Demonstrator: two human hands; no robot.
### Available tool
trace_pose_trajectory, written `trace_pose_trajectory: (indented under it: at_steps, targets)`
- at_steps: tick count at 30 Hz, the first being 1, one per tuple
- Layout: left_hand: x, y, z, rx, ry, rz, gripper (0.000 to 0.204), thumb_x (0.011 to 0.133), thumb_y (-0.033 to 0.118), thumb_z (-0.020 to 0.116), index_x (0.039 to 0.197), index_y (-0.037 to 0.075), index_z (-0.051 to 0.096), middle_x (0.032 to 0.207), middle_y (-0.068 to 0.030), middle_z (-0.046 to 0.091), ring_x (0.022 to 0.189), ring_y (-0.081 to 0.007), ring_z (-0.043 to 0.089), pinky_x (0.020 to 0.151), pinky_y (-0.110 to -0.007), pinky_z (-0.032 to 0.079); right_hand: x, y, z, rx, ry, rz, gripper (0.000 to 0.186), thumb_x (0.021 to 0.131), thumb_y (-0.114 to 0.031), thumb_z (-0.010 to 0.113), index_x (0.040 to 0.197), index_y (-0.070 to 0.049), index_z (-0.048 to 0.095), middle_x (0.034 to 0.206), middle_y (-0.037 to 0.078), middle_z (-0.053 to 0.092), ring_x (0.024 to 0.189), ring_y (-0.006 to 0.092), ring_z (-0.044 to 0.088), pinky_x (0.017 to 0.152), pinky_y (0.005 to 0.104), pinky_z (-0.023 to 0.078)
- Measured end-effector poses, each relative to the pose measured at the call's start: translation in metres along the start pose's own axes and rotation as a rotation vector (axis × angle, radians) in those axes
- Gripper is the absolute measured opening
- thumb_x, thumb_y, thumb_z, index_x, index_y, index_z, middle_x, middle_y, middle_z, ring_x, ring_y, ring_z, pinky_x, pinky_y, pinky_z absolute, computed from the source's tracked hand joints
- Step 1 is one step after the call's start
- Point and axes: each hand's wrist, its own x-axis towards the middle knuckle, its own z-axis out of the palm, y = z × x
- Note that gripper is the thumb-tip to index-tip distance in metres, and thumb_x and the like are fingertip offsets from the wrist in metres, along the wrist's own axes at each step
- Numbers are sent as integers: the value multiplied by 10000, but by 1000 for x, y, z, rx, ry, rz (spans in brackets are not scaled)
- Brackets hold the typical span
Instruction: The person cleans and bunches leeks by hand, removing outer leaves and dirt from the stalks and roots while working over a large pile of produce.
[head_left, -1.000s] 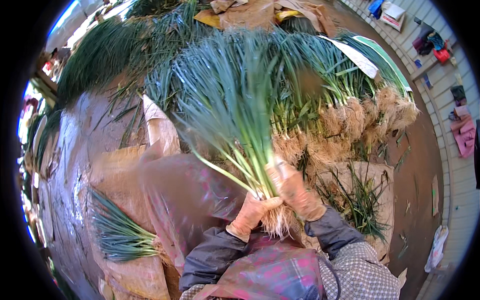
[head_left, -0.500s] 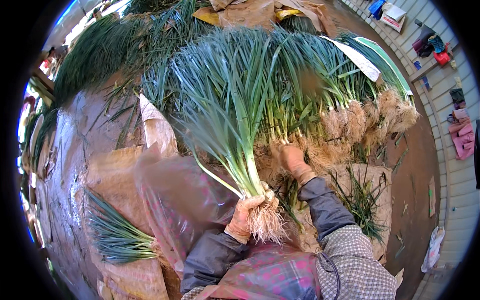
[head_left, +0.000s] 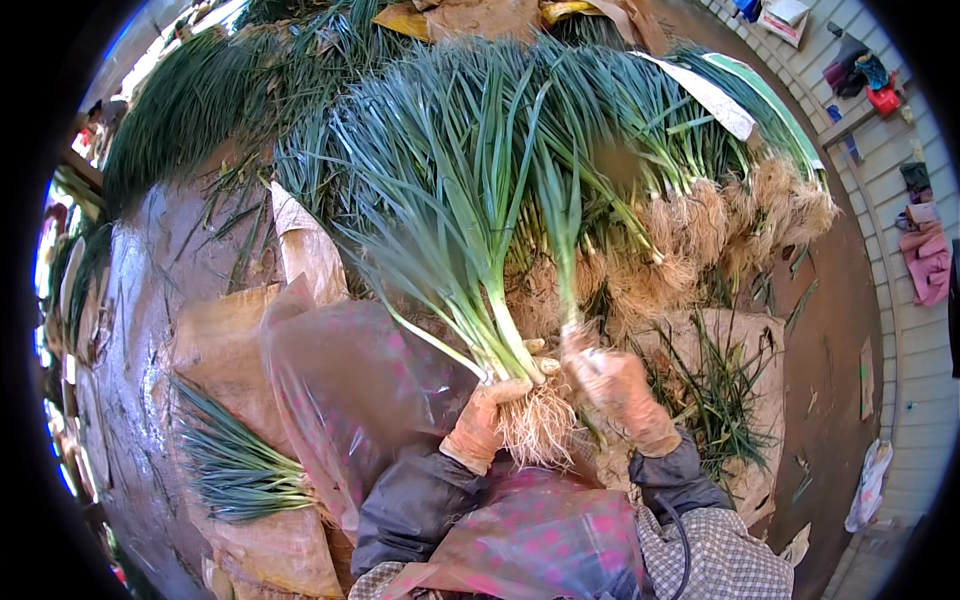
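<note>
My gloved left hand (head_left: 485,425) grips a bunch of long green onions (head_left: 470,255) by its pale stems, with white roots (head_left: 530,425) hanging beside the fingers. To its right, my gloved right hand (head_left: 605,380) is closed on the lower end of another green onion stalk (head_left: 566,265), whose leaves rise beside the bunch. The fingertips of this hand are smeared by motion. A dense row of green onions with brown root clumps (head_left: 700,220) lies just beyond both hands. Clear plastic with pink spots (head_left: 375,365) covers my lap.
A small bunch (head_left: 240,460) lies on brown sacking (head_left: 230,330) at the left. Loose leaves (head_left: 715,415) lie on a pale sack at the right. A dark leaf heap (head_left: 190,110) is at the back left. Bags and pink cloth (head_left: 925,260) are along the white wall at the right.
My right hand left the bunch for the row, and now comes back nearer me with another stalk in it. My left hand has shifted slightly left and still holds the bunch.
</note>
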Motion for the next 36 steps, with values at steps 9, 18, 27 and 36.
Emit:
trace_pose_trajectory:
  at_steps: [9,18,27,36]
  targets:
    - [4,-4,0,-53,-39,15,646,774,63,580,1368,-23,342,1115,-151,614,1036,-283,596,946,-442,485,36,49,15,736,-248,483,621,935,-587,400,1014,-19,641,880,124,665,752,151,609,708,354,501]
    - [18,-10,13,64,-70,-26,548,822,55,492,1352,-18,373,1250,-185,559,1137,-267,544,1003,-378,427,114,69,61,354,121,884,377,879,-410,601,852,-41,672,677,119,622,579,232,575,550,357,433]
    - [15,-24,-4,-104,-69,37,486,747,38,579,1221,-9,479,1003,-132,617,1004,-300,591,932,-439,481,80,-2,-6,1411,426,709,446,964,-401,496,1114,5,605,942,75,681,681,100,603,564,182,497]
    - [19,-25,-28,-37,32,106,495,756,61,566,1235,-13,464,1023,-155,613,958,-298,608,871,-425,511,7,13,94,1276,132,652,673,954,-544,389,1296,32,457,1144,97,588,1051,192,568,930,340,485]
